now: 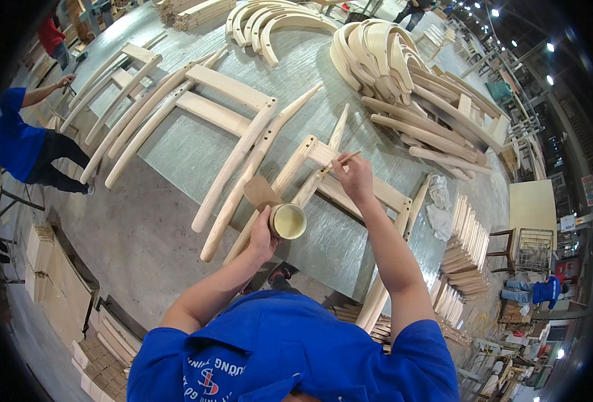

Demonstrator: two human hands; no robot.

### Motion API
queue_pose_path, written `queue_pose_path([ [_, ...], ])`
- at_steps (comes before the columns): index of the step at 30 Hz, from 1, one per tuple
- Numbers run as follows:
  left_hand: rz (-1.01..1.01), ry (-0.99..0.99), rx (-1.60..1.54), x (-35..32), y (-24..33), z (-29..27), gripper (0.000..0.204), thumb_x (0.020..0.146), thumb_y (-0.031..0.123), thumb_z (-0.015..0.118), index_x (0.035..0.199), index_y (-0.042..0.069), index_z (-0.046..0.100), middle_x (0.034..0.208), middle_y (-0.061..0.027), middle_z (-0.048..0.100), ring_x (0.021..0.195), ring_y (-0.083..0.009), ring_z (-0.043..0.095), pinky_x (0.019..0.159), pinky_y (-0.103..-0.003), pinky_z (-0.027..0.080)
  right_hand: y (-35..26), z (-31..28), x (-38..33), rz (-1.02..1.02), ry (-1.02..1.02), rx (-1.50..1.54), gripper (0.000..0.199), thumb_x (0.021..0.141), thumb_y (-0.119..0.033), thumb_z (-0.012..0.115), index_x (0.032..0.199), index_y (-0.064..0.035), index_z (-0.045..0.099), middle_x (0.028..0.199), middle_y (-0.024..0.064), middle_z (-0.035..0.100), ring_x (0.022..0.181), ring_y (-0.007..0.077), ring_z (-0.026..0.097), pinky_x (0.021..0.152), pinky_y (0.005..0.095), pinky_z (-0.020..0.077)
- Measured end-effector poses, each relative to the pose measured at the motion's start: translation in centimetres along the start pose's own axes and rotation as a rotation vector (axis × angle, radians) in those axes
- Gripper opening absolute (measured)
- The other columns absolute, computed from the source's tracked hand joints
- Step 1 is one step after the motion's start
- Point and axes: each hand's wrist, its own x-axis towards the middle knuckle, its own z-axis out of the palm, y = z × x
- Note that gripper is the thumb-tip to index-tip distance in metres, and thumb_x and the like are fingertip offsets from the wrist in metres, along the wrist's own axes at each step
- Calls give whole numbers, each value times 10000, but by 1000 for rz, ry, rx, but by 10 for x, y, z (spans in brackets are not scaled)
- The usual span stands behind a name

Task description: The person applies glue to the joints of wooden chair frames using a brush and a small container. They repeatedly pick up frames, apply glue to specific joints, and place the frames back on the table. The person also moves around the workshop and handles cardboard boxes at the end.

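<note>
My left hand is closed around a small round pot of pale yellow, glue-like liquid. A flat brown piece, perhaps cardboard or sandpaper, sticks out beside the pot; whether I grip it too is unclear. My right hand pinches a thin wooden stick, its lower end close to a leg of a pale wooden chair frame. Whether the end is touching the wood or has bristles is too small to tell. Dark holes show at the frame's corner, left of this hand.
More joined frames lie to the left on the metal-topped table. Curved wooden parts and a heap of bent pieces lie farther back. Crumpled white material is at right. A co-worker stands at far left.
</note>
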Motion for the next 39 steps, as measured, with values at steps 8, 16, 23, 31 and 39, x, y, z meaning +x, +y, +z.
queue_pose_path([
  [8, -14, -12, -2, 0, 2, -1, 418, 947, 426, 348, 1133, 101, 535, 1048, -46, 614, 921, -174, 612, 734, -357, 513, 1, -12, 7, 46, 43, 24, 148, 790, -206, 631, 729, -73, 606, 695, 58, 617, 741, 234, 582, 716, 362, 368],
  [16, -22, 19, 9, -5, 4, 4, 422, 945, 431, 349, 1123, 104, 547, 1050, -47, 616, 920, -176, 615, 755, -363, 513, 9, 0, 6, 7, 50, -78, 143, 801, -204, 621, 726, -83, 608, 693, 42, 612, 740, 230, 580, 714, 372, 367],
  [23, -4, 12, 19, -5, 4, 4, 426, 943, 436, 350, 1114, 104, 555, 1036, -43, 628, 911, -169, 624, 726, -351, 526, 11, 8, 1, -75, 18, -113, 167, 811, -236, 609, 766, -75, 610, 767, 84, 628, 773, 261, 586, 696, 385, 379],
  [31, -1, -17, -5, -3, 3, 3, 434, 945, 439, 344, 1131, 101, 544, 1058, -50, 620, 926, -182, 621, 750, -365, 521, 8, -1, 6, 54, 31, -31, 147, 814, -231, 602, 756, -96, 614, 666, 55, 598, 747, 236, 575, 717, 382, 372],
  [39, -13, -10, -5, -8, 7, 7, 424, 947, 424, 350, 1128, 91, 539, 1052, -56, 619, 919, -182, 622, 757, -349, 519, 3, 10, -1, 10, -10, -94, 169, 810, -252, 607, 760, -92, 632, 660, 61, 599, 716, 239, 577, 712, 379, 375],
])
